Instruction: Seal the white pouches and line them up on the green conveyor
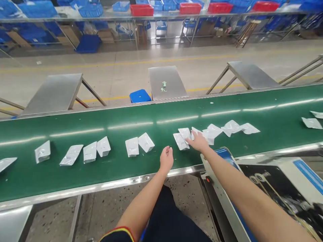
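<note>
Several white plastic pouches lie along a green conveyor belt point(151, 161). My right hand point(199, 142) rests flat on the belt, its fingers touching a cluster of pouches point(182, 137) just left of a longer overlapping row point(230, 128). My left hand point(166, 158) hovers over the belt's near side, fingers loosely curled, holding nothing. A pair of pouches point(139, 145) lies to the left of my left hand.
More pouches point(72, 154) are spread toward the left end and others point(312, 122) at the far right. A machine with a blue and white housing point(290, 188) stands under my right arm. Steel side tables point(166, 82) and a blue stool point(140, 96) sit behind the belt.
</note>
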A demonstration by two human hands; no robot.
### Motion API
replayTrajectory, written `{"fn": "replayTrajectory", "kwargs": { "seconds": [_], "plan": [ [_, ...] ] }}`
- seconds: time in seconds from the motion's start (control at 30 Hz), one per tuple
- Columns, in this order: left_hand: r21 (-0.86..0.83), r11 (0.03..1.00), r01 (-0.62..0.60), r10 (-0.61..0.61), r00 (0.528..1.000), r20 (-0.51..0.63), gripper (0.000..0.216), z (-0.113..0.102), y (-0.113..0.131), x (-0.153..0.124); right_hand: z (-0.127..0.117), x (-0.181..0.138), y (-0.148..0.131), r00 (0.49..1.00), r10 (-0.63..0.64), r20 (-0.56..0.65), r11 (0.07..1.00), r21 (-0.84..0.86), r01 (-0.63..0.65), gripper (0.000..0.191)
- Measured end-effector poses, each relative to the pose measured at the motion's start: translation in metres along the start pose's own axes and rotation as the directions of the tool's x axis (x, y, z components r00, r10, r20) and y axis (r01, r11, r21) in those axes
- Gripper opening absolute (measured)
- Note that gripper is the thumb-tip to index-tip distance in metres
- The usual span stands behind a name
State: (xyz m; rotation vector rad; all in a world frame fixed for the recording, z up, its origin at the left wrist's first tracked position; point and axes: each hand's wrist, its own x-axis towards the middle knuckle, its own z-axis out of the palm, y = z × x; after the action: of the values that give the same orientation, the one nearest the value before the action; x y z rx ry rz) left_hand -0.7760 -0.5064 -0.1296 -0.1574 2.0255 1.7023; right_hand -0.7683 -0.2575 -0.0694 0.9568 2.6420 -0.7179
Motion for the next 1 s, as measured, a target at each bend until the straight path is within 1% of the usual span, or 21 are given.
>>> {"fn": "replayTrajectory", "kwargs": {
  "seconds": [0.07,0.1,0.13,0.17,0.2,0.23,0.27,0.3,0.33,0.37,0.4,0.47,0.5,0.53,0.6,0.63,0.7,0.8,0.87,0.93,1.0],
  "plan": [
    [0.002,0.999,-0.034,0.034,0.999,-0.039,0.054,-0.029,-0.005,-0.006,0.021,0.031,0.008,0.991,0.051,0.121,0.990,-0.135,-0.034,0.130],
    [0.024,0.998,-0.054,0.056,0.996,-0.068,0.053,-0.045,-0.007,-0.011,0.033,0.039,0.015,0.982,0.070,0.178,0.976,-0.217,-0.030,0.144],
    [0.060,0.995,-0.081,0.087,0.991,-0.101,0.053,-0.061,-0.008,-0.015,0.045,0.044,0.021,0.972,0.083,0.218,0.956,-0.293,-0.016,0.152],
    [0.110,0.988,-0.113,0.127,0.983,-0.134,0.052,-0.077,-0.008,-0.020,0.057,0.047,0.026,0.967,0.090,0.238,0.937,-0.349,-0.001,0.154],
    [0.172,0.974,-0.148,0.176,0.971,-0.163,0.051,-0.092,-0.008,-0.023,0.067,0.048,0.028,0.967,0.090,0.238,0.925,-0.381,0.008,0.151],
    [0.243,0.954,-0.178,0.227,0.954,-0.194,0.051,-0.106,-0.006,-0.025,0.075,0.047,0.029,0.970,0.083,0.228,0.919,-0.394,0.014,0.142],
    [0.321,0.928,-0.191,0.272,0.934,-0.231,0.053,-0.119,-0.004,-0.024,0.080,0.046,0.027,0.973,0.069,0.218,0.920,-0.392,0.023,0.131],
    [0.398,0.901,-0.171,0.297,0.913,-0.279,0.057,-0.128,-0.002,-0.021,0.084,0.046,0.023,0.976,0.050,0.211,0.924,-0.380,0.035,0.117],
    [0.465,0.878,-0.110,0.294,0.892,-0.344,0.065,-0.135,0.002,-0.015,0.085,0.045,0.018,0.978,0.026,0.207,0.930,-0.363,0.053,0.104],
    [0.509,0.861,-0.012,0.260,0.870,-0.419,0.074,-0.138,0.006,-0.007,0.085,0.044,0.013,0.979,0.001,0.205,0.935,-0.347,0.071,0.094],
    [0.522,0.847,0.105,0.198,0.848,-0.492,0.085,-0.137,0.010,0.003,0.083,0.044,0.007,0.979,-0.022,0.202,0.939,-0.332,0.090,0.088],
    [0.486,0.816,0.313,0.033,0.815,-0.579,0.104,-0.126,0.018,0.027,0.080,0.043,-0.005,0.980,-0.054,0.194,0.944,-0.310,0.114,0.083],
    [0.469,0.801,0.373,-0.036,0.812,-0.583,0.111,-0.117,0.021,0.039,0.080,0.042,-0.011,0.980,-0.066,0.186,0.946,-0.300,0.120,0.083],
    [0.468,0.789,0.399,-0.082,0.823,-0.563,0.115,-0.107,0.023,0.051,0.080,0.039,-0.018,0.981,-0.076,0.179,0.949,-0.288,0.126,0.084],
    [0.513,0.767,0.386,-0.103,0.863,-0.495,0.112,-0.087,0.024,0.068,0.083,0.033,-0.031,0.980,-0.098,0.174,0.957,-0.255,0.141,0.085],
    [0.547,0.755,0.362,-0.089,0.883,-0.461,0.104,-0.080,0.023,0.073,0.085,0.029,-0.037,0.978,-0.108,0.177,0.961,-0.234,0.148,0.084],
    [0.601,0.742,0.297,-0.046,0.917,-0.397,0.079,-0.076,0.020,0.079,0.090,0.019,-0.050,0.973,-0.122,0.193,0.969,-0.187,0.159,0.082],
    [0.615,0.773,0.156,0.026,0.961,-0.277,0.044,-0.090,0.019,0.079,0.092,-0.002,-0.062,0.968,-0.132,0.212,0.984,-0.087,0.153,0.078],
    [0.640,0.766,0.063,0.061,0.983,-0.171,0.035,-0.106,0.025,0.073,0.090,-0.019,-0.065,0.971,-0.130,0.200,0.991,0.008,0.131,0.075],
    [0.716,0.698,0.012,0.065,0.995,-0.080,0.032,-0.119,0.036,0.063,0.084,-0.041,-0.064,0.979,-0.128,0.160,0.987,0.120,0.109,0.069],
    [0.805,0.593,-0.025,0.058,0.998,-0.011,0.033,-0.126,0.051,0.048,0.076,-0.069,-0.058,0.986,-0.129,0.104,0.965,0.243,0.100,0.063]
  ]
}}
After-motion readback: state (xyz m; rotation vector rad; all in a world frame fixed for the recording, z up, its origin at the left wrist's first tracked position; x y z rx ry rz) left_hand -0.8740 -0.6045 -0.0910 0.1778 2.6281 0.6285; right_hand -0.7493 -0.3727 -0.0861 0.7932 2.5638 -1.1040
